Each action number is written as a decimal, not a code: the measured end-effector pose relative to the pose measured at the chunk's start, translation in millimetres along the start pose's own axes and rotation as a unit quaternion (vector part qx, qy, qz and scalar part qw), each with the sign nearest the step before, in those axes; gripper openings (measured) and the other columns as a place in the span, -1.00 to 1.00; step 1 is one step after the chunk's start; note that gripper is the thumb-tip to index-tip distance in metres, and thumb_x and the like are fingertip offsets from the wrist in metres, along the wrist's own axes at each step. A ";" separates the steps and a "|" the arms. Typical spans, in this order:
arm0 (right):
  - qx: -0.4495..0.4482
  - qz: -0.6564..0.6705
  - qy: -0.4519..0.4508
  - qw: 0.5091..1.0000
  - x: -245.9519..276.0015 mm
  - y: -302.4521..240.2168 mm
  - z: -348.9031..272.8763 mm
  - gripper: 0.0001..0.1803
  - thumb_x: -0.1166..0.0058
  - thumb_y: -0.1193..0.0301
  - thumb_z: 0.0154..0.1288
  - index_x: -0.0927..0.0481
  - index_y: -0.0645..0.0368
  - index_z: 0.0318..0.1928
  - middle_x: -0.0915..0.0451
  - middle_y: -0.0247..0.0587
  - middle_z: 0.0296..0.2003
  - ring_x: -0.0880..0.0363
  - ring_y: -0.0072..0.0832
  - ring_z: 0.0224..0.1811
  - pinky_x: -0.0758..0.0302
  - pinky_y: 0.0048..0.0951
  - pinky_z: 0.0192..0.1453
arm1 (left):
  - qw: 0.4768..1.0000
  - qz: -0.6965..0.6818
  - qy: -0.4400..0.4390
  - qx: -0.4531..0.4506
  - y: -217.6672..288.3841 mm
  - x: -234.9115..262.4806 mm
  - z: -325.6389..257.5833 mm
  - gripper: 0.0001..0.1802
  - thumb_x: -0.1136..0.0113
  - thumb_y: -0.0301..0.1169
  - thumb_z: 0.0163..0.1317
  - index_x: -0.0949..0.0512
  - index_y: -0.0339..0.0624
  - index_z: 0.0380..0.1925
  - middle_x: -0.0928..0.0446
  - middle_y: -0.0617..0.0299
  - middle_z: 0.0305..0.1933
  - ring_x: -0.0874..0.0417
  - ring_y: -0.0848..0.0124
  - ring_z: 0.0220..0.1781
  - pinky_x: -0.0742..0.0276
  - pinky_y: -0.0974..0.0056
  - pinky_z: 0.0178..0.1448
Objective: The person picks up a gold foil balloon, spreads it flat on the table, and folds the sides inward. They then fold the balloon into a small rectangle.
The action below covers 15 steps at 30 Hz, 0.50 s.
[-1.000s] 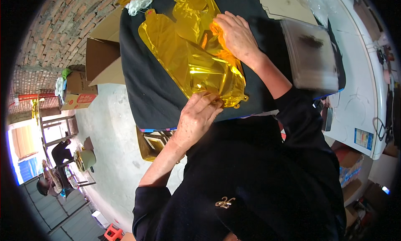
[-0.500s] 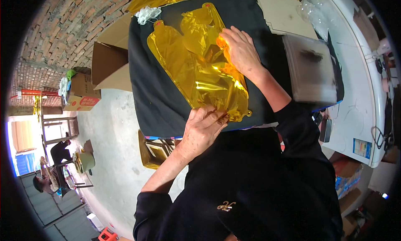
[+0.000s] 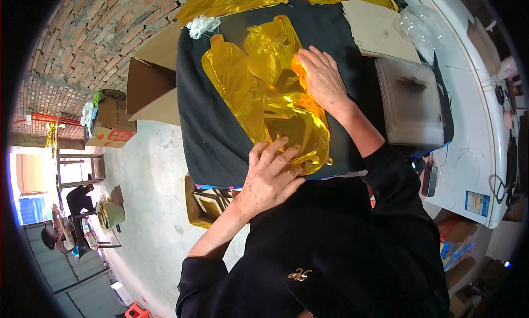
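A shiny gold foil sheet, which looks like a flat foil balloon with rounded lobes and small tabs, lies on a black cloth. My left hand rests on its near end, fingers spread and bent a little over the foil. Along the foil's right edge, my right hand lies flat with its fingers stretched away from me. Under that palm the foil is crumpled and glows orange. Neither hand grips anything that I can see. At the foil's far left is a bunch of white string.
More gold foil lies along the far edge. To the right are a stack of clear plastic bags, pale cardboard and crumpled clear film. An open cardboard box stands left. Another person sits at the far left.
My left hand's fingers have loosened and spread over the near end of the foil. The right hand stays along the foil's right edge. The whole view has shifted slightly.
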State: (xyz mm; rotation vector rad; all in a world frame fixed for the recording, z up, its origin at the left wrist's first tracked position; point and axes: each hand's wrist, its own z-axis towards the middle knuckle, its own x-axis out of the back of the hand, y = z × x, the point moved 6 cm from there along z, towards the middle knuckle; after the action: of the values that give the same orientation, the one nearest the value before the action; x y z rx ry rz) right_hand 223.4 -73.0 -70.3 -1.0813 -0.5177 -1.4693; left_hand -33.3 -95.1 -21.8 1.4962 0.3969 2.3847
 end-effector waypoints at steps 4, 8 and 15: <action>-0.001 -0.002 -0.003 1.000 2.3 1.2 0.7 -0.40 -0.06 0.62 0.33 -0.46 0.17 0.40 -0.46 -0.12 0.43 -0.27 -0.12 0.58 -0.13 -0.01 0.65 | 0.999 -0.010 0.042 -0.011 5.9 26.9 4.6 -0.63 -0.50 -0.19 0.06 -0.78 -0.06 -0.13 -0.58 0.01 0.36 -0.47 -0.08 0.49 -0.19 -0.26 0.55; 0.002 -0.009 -0.010 1.000 1.5 -1.2 1.1 -0.39 -0.05 0.62 0.33 -0.45 0.17 0.41 -0.46 -0.13 0.43 -0.27 -0.12 0.59 -0.12 -0.01 0.66 | 0.988 -0.009 0.147 -0.049 -4.6 62.9 26.2 -0.64 -0.41 -0.37 0.08 -0.63 -0.20 -0.11 -0.62 -0.10 0.27 -0.58 -0.14 0.35 -0.44 -0.20 0.41; 0.003 -0.008 -0.017 1.000 3.3 -2.8 0.1 -0.44 -0.11 0.51 0.34 -0.50 0.24 0.36 -0.46 -0.03 0.43 -0.27 -0.04 0.58 -0.08 0.01 0.67 | 0.993 0.017 0.118 0.021 -61.1 20.4 119.7 -0.37 -0.27 -0.35 0.37 -0.41 -0.40 0.38 -0.41 -0.26 0.46 -0.40 -0.22 0.52 -0.32 -0.11 0.58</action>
State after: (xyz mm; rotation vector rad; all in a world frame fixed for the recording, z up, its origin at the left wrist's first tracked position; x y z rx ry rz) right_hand 221.2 -74.0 -66.7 -1.1011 -0.5558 -1.4646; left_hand 72.9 -22.1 21.9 1.2488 0.4796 2.6058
